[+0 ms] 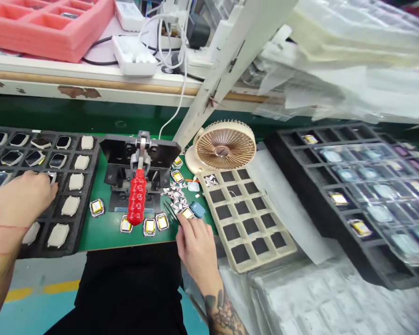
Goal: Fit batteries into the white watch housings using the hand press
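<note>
My left hand (26,195) is over the black foam tray (94,186) at the left, its fingers closed on a watch case (51,177) that shows only in part. Around it the tray holds dark-faced watch cases (11,157) and a column of pale ones (70,205). Near the front edge of the green mat, my right hand (197,246) grips black tweezers (172,213), whose tips point up and left. Beside its fingers lie a metal-framed part with a yellow edge (187,213), a blue piece (198,209) and a pile of small pinkish-white pieces (178,197).
A black press (117,174) with a red handle (137,197) stands mid-mat, framed parts (149,226) before it. Right of it are a fan (225,145), a beige compartment tray (239,272) and a large black tray (300,200). A slanted white post (226,70) rises behind.
</note>
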{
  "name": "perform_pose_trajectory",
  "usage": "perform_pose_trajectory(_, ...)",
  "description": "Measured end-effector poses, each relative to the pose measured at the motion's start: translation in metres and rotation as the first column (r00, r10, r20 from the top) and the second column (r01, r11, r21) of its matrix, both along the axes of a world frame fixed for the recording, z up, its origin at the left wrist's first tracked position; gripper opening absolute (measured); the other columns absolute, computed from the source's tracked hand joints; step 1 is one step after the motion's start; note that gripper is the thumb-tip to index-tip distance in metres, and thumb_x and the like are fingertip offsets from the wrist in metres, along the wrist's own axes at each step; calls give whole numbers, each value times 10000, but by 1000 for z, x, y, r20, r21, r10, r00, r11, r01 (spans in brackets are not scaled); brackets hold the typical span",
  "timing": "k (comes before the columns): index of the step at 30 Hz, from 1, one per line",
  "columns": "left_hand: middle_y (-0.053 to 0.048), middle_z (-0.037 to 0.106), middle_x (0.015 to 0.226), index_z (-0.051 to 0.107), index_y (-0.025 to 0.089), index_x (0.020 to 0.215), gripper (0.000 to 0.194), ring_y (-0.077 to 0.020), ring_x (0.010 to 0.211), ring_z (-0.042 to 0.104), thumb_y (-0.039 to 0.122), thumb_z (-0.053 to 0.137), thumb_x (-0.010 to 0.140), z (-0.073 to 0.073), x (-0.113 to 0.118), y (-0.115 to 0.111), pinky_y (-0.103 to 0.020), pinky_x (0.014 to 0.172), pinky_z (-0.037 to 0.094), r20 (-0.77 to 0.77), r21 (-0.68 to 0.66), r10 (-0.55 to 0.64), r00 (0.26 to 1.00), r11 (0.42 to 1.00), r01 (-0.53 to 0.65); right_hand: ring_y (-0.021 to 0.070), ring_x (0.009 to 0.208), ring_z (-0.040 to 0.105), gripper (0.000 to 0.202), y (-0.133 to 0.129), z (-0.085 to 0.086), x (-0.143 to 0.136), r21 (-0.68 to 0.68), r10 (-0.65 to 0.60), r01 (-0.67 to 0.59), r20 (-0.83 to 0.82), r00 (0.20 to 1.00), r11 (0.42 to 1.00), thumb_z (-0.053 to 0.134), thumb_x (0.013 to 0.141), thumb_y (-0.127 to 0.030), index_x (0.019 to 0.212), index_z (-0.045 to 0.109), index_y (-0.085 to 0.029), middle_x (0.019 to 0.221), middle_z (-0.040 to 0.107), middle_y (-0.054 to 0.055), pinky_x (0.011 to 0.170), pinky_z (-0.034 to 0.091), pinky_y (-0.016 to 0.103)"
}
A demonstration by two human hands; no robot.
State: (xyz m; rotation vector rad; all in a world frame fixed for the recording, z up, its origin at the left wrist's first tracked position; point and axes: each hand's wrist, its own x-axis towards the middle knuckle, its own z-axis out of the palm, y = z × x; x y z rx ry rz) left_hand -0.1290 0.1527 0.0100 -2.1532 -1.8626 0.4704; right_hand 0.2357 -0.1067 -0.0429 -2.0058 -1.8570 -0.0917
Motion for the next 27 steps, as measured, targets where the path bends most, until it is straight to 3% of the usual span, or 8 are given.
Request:
perform_pose_trajectory(5, -179, 706, 971, 728, 16, 958, 570, -309, 941, 719, 341, 265, 1025, -4, 12, 0, -388, 855, 457, 49, 49, 25, 998, 998, -27, 254, 969, 744, 415, -8, 25, 6, 399, -64, 251, -426, 903, 882, 701, 1003, -113, 1385, 679, -275, 1101, 766, 79, 838, 637, 438)
perform_pose_trajectory(8, -169, 735, 1026, 716, -5, 1044, 571, -275, 960, 712, 367, 283, 1035, -9, 7, 6, -373, 877, 463, 132, 122, 103, 986, 985, -119, 248, 943, 753, 348, -9, 36, 4, 437, -47, 301, -502, 863, 848, 745, 978, -115, 1285, 727, -278, 1063, 770, 70, 802, 651, 425)
perform_pose_trajectory(12, -30, 729, 896, 762, 107, 1086, 513, -246, 966, 707, 505, 442, 1033, 0, -6, 1, -422, 928, 489, 390, 109, 226, 893, 951, -288, 234, 953, 765, 292, -6, 33, 1, 353, 12, 183, -485, 875, 918, 714, 999, -118, 1239, 745, -280, 1059, 774, 65, 823, 663, 408)
perform_pose_trajectory(14, 24, 730, 865, 763, 167, 1127, 443, -220, 954, 718, 528, 520, 1044, 8, -2, -20, -438, 948, 515, 695, 64, 141, 705, 965, -256, 231, 968, 770, 219, -5, 24, 0, 238, 9, 122, -485, 874, 963, 685, 1027, -152, 1200, 752, -269, 1061, 776, 71, 852, 668, 404)
perform_pose_trajectory(16, 25, 798, 975, 740, 188, 1124, 345, -194, 892, 744, 501, 617, 1048, 11, 16, -51, -407, 894, 578, 960, -91, 121, 254, 988, -125, 226, 986, 778, 163, -5, 14, 0, 143, 2, 77, -484, 875, 987, 670, 1045, -178, 1148, 764, -262, 1064, 788, 71, 885, 669, 399)
perform_pose_trajectory(18, -34, 841, 1069, 733, 185, 1123, 272, -202, 826, 763, 442, 670, 1061, 5, 44, -86, -378, 779, 621, 935, -321, 332, -126, 942, 99, 220, 1004, 789, 167, -7, 8, 0, 139, -6, 89, -512, 859, 986, 682, 1040, -164, 1137, 781, -259, 1075, 806, 65, 921, 671, 395)
perform_pose_trajectory(22, -113, 858, 985, 642, 171, 1369, 437, -257, 751, 810, 445, 741, 1043, -20, 109, -140, -377, 653, 645, 758, -419, 577, -303, 787, 453, 241, 1009, 814, 246, -6, 14, -7, 301, 57, 225, -704, 708, 927, 733, 1005, -118, 1187, 810, -265, 1099, 828, 67, 897, 715, 423)
perform_pose_trajectory(27, -122, 840, 1039, 629, 169, 1374, 395, -239, 808, 828, 443, 677, 1094, -23, 156, -160, -329, 683, 654, 714, -357, 601, -359, 754, 552, 273, 994, 843, 245, 10, 21, -34, 372, 210, 246, -839, 502, 895, 729, 1008, -118, 1200, 805, -250, 1098, 842, 80, 844, 750, 452)
